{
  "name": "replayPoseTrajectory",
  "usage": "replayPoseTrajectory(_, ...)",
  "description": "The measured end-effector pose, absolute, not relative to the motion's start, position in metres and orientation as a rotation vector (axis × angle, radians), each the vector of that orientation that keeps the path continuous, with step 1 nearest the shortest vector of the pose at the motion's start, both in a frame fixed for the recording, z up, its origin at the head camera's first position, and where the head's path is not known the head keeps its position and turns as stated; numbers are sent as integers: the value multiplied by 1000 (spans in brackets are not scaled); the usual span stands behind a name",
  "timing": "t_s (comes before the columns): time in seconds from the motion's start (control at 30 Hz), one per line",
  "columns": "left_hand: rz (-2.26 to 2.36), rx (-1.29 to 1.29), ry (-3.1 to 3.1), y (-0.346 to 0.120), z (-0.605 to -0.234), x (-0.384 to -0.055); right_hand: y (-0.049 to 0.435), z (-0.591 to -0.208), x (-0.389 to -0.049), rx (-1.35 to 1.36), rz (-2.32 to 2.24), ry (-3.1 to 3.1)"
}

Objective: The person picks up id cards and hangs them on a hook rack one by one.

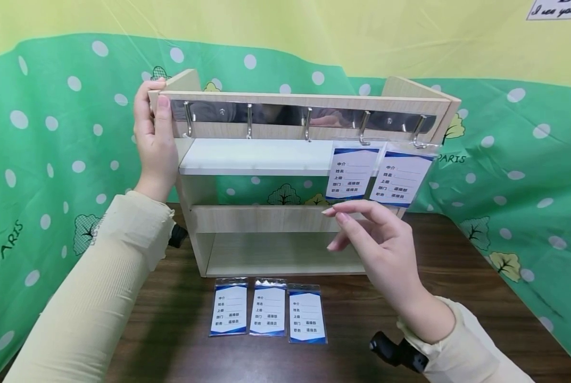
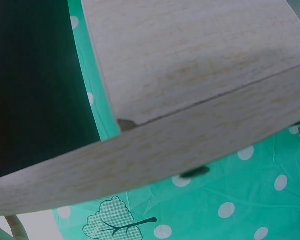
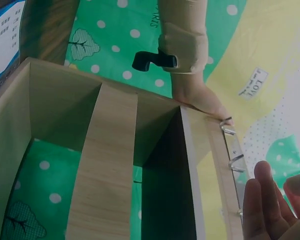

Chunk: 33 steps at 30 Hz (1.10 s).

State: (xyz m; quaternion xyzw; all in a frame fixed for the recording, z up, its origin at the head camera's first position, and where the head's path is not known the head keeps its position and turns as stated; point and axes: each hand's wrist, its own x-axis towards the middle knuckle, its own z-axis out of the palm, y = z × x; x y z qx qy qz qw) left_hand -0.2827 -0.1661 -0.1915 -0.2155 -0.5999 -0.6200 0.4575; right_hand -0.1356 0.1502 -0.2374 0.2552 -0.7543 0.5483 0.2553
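My left hand (image 1: 156, 141) grips the upper left corner of a small wooden shelf (image 1: 266, 219), thumb on the front board and fingers round the side. A metal strip (image 1: 280, 115) with several hooks runs along the shelf's top board. From the two rightmost hooks hang two clear-sleeved name badges, one badge (image 1: 353, 173) beside the other badge (image 1: 402, 178). Just below them is my right hand (image 1: 383, 242), fingers loosely bent and holding nothing. In the right wrist view, the fingers (image 3: 264, 200) appear near the hook strip.
Three more badges, a left badge (image 1: 229, 308), a middle badge (image 1: 268, 308) and a right badge (image 1: 307, 315), lie in a row on the dark wooden table (image 1: 170, 340) before the shelf. A green and yellow patterned cloth (image 1: 74, 127) surrounds the table at the back and sides.
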Motion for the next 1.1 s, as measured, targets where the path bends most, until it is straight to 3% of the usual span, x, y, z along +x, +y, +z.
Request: replayPoseTrajectory(1.1,-1543,-535,-1476,-166,-191,-282,153,-271,-131,700,1806,-1912)
